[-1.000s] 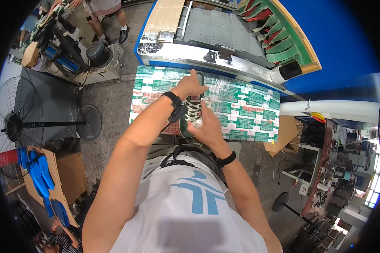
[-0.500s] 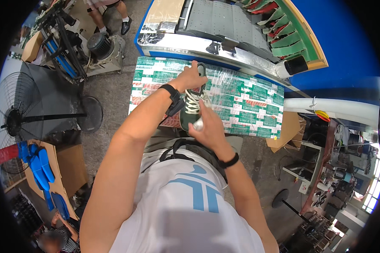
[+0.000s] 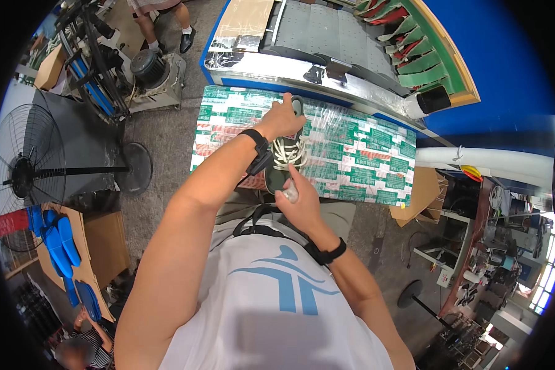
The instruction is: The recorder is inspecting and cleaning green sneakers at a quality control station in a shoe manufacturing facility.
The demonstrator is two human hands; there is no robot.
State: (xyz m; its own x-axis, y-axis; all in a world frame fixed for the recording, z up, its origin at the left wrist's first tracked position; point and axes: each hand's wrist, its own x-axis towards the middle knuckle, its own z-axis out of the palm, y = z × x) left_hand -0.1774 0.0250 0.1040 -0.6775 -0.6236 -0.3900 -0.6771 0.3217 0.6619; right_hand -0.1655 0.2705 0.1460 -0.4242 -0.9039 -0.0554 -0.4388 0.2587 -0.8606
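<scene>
A dark green sneaker (image 3: 277,179) with pale laces (image 3: 288,150) lies in front of me, its toe toward my body. My left hand (image 3: 280,119) is closed on the heel end, by the ankle opening. My right hand (image 3: 302,201) is by the toe, its fingers wrapped round a small whitish object (image 3: 290,193) whose kind I cannot make out. One finger of it reaches up to the lower laces. Under the shoe is a table top (image 3: 364,154) covered in green and white printed tape.
Beyond the table stands a machine with a grey plated conveyor (image 3: 327,34) and green and red strip curtains (image 3: 422,58). A floor fan (image 3: 24,176) and blue shoe-shaped pieces (image 3: 58,243) are at left. Cardboard (image 3: 416,191) leans at right. Other people show at the left edge.
My right hand has shifted slightly down toward the toe, and the laces show more fully. The left hand stays on the heel end. The view has shifted slightly.
</scene>
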